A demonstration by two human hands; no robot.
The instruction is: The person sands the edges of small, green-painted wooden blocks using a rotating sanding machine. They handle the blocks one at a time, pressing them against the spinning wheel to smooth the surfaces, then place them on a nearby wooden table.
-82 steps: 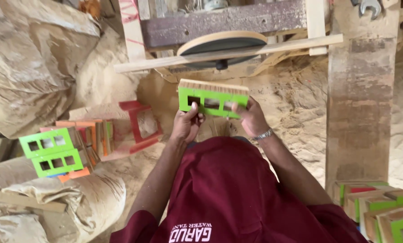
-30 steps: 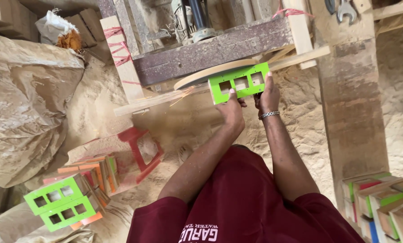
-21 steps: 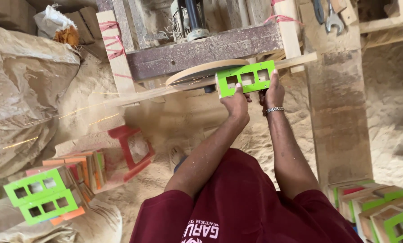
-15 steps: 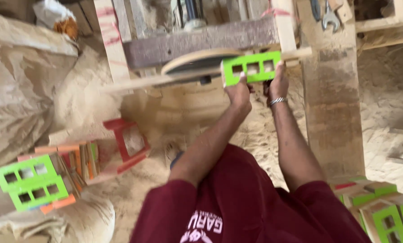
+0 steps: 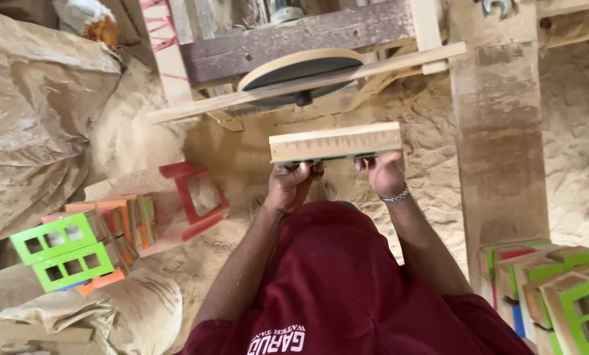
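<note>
Both hands hold one wooden block (image 5: 336, 142) from below, its bare edge facing up. The left hand (image 5: 292, 186) grips its left end and the right hand (image 5: 384, 173) grips its right end. Just above the block sits a round sanding disc (image 5: 301, 71). Green blocks (image 5: 61, 253) are stacked far left of the hands.

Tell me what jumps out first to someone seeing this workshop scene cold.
At the centre, the left hand and right hand hold a wooden block with its bare sanded edge up, just below the round sanding disc on the wooden frame. Bright green window-cut blocks stand stacked at lower left beside a red frame piece, and more painted blocks crowd the lower right. Sawdust covers the ground.
</note>
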